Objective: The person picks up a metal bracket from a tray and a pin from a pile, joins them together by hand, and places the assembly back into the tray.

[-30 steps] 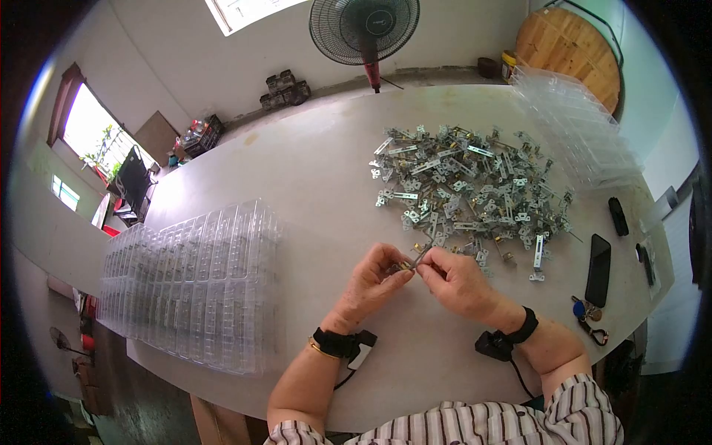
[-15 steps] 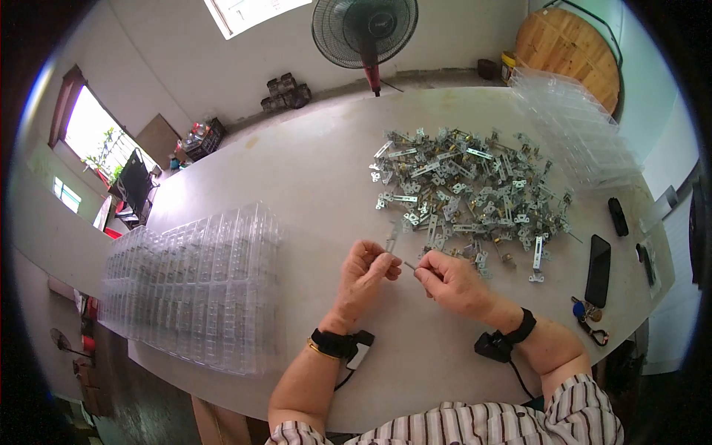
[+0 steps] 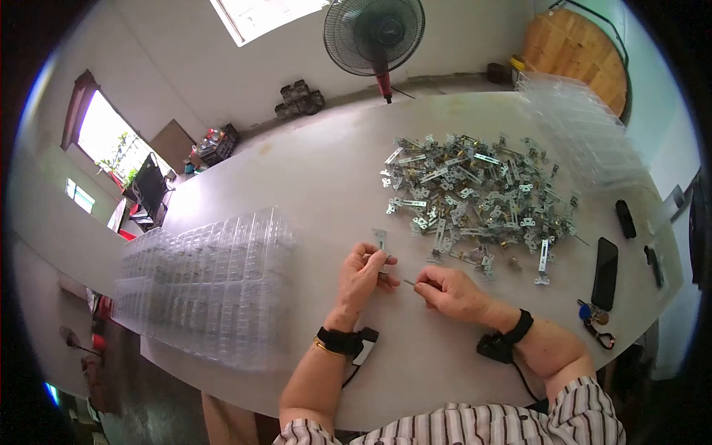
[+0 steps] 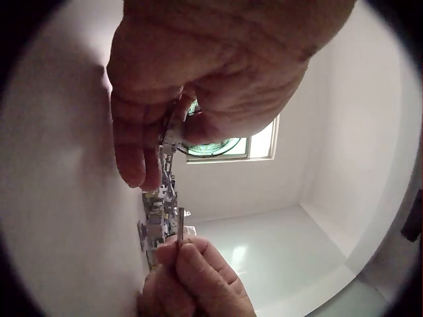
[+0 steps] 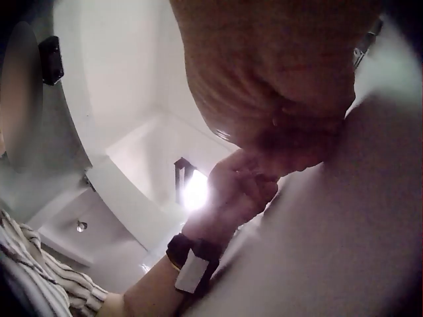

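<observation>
Over the table, my left hand (image 3: pixel 360 276) holds a silvery metal bracket (image 3: pixel 380 239) between thumb and fingers, its flat end standing up past the fingertips. Just to the right, my right hand (image 3: pixel 457 294) pinches a thin metal rod (image 3: pixel 409 282), whose tip points toward the left hand. In the left wrist view the rod (image 4: pixel 181 223) sticks up from between the right thumb and finger, apart from the left hand. Beyond both hands lies a heap of similar metal brackets (image 3: pixel 482 194). The right wrist view shows neither held piece; the hand covers them.
Clear plastic trays (image 3: pixel 204 297) with rows of compartments are stacked at the left. More clear trays (image 3: pixel 586 137) lie at the back right. A phone (image 3: pixel 605 273), a set of keys (image 3: pixel 595 313) and a black object (image 3: pixel 625 219) lie along the right edge of the table (image 3: pixel 311 178).
The hands, together at first, have moved apart. My left hand has shifted left and turned the bracket upright; the rod in my right hand has come away from it. The view has tilted slightly.
</observation>
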